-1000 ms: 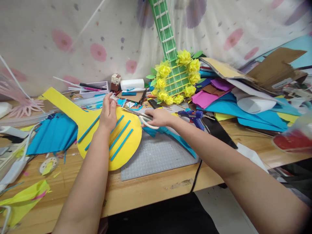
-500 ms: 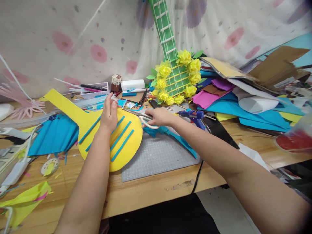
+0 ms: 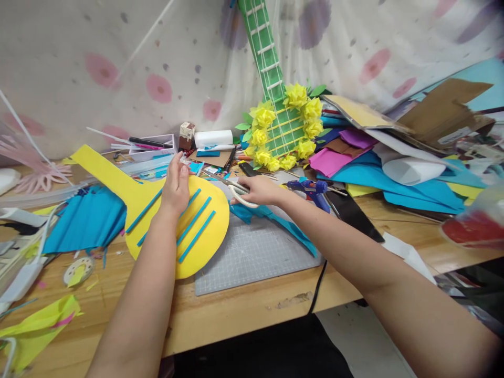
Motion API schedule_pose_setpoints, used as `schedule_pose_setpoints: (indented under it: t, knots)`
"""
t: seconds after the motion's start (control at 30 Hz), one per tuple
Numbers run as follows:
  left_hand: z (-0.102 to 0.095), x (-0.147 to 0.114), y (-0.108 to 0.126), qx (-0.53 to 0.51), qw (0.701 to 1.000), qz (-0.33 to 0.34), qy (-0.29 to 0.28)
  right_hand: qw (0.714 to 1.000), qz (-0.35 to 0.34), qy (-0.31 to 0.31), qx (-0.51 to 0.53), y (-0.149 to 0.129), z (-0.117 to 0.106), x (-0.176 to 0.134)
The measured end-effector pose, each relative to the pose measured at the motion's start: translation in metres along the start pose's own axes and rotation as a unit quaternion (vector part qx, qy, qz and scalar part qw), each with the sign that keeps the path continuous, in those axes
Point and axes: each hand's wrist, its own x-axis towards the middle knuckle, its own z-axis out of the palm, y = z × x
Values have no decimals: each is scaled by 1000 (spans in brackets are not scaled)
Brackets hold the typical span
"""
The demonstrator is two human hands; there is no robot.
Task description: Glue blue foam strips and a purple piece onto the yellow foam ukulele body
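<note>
While the wooden table (image 3: 236, 310) fills the near ground, a crumpled yellow sheet (image 3: 39, 328) lies at its left and a grey cutting mat (image 3: 252, 257) sits near its front edge. Partly over the left of the mat rests the yellow guitar-shaped cutout (image 3: 216, 236), its neck pointing away to the left and blue strips (image 3: 197, 236) slanting across its rounded body, all much as it was half a second ago. The left hand (image 3: 176, 189) is over the far side of the cutout, fingers straight and side by side, its pose unchanged; I can't tell how firmly it presses. The right hand (image 3: 258, 190) grips the scissors (image 3: 225, 181) by their pale handles, and here is the difference: they have shifted slightly rightward, so the handles stand a little farther from the cutout's rim. The blades point left beside its far edge; whether they touch it is unclear. Ragged blue paper (image 3: 291, 228) trails on the mat below the right hand, and a blue glue gun (image 3: 309, 187) lies just beyond. Farther back, where nothing seems to have moved, a green guitar model (image 3: 271, 63) ringed with yellow flowers (image 3: 296, 95) leans before a patterned curtain (image 3: 118, 31)
</note>
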Motion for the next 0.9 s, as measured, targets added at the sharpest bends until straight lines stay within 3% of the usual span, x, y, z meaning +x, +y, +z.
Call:
schedule_pose_setpoints:
  t: [0.2, 0.33, 0.53, 0.6, 0.77, 0.9]
  knots:
    - [-3, 2, -3, 4, 999, -9, -38, 999, 7, -31, -12, 4, -6, -7]
    - [-16, 11, -6, 88, 992, -30, -81, 998, 4, -60, -29, 7, -7, -7]
    - [-42, 10, -20, 308, 931, -109, -166, 996, 11, -71, -59, 5, 0, -8]
    - [-46, 4, -24, 329, 923, -106, -169, 995, 8, -82, -56, 3, 2, -7]
    - [-43, -8, -18, 299, 937, -102, -146, 994, -8, -96, -58, -1, 4, -7]
    - [-36, -16, -9, 272, 952, -54, -126, 993, -27, -97, -67, -1, 5, -12]
